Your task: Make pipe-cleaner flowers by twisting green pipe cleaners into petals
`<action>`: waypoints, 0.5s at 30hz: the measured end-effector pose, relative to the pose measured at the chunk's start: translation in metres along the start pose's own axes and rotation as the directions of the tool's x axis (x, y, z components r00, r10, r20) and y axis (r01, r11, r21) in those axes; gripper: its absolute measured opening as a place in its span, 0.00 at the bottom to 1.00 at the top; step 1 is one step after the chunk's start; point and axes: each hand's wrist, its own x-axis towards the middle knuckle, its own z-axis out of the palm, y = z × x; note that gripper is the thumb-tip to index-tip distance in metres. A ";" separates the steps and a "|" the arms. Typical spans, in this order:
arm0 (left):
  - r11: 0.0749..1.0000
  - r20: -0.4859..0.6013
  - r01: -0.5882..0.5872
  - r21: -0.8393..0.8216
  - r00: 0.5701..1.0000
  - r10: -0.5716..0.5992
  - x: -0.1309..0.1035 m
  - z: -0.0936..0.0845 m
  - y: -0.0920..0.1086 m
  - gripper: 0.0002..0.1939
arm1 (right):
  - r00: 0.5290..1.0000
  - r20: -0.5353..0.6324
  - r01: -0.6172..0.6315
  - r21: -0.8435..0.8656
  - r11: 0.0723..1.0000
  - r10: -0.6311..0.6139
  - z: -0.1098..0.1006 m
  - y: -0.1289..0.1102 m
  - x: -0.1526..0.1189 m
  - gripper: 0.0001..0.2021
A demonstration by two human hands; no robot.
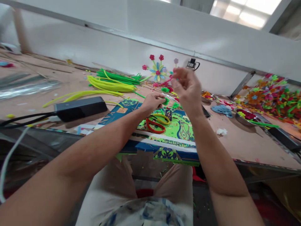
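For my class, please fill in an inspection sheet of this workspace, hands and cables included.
Surface: pinkish tabletop, with a printed sheet at its front edge.
Work things: scissors on the sheet; green stems, yellow stems beyond.
Clutter: white scrap, blue cloth, metal bowl of coloured pieces.
Hands: left hand seems to pinch a green fuzzy piece; right hand raised, blurred, grip unclear.
Cables: black cables into a black box; white cable hanging past the edge.
Surroundings: white wall; window at upper right.

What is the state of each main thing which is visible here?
Left hand, pinching a green fuzzy piece
Right hand, raised, curled, grip unclear
Scissors, lying down, open or shut unclear
Black bottle, upright
Blue cloth, crumpled
White tissue, crumpled
Nearer metal bowl, holding red and yellow pieces
Flower ornament, upright
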 end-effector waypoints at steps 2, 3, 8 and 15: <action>1.000 0.000 -0.022 0.016 1.000 0.022 0.001 0.000 -0.002 0.06 | 0.993 -0.004 -0.119 -0.143 0.983 0.119 0.013 0.039 0.000 0.15; 0.998 -0.007 -0.036 0.049 0.999 0.037 0.001 0.000 -0.002 0.07 | 0.983 -0.005 -0.180 -0.204 0.962 0.183 0.017 0.056 -0.003 0.12; 0.958 -0.049 -0.114 0.262 0.990 0.131 0.000 0.000 0.001 0.08 | 0.946 0.088 -0.273 -0.304 0.913 0.312 0.023 0.092 -0.022 0.05; 0.975 -0.081 -0.075 0.210 0.992 0.094 -0.005 0.006 0.006 0.07 | 0.946 0.060 -0.286 -0.311 0.906 0.319 0.022 0.081 -0.025 0.04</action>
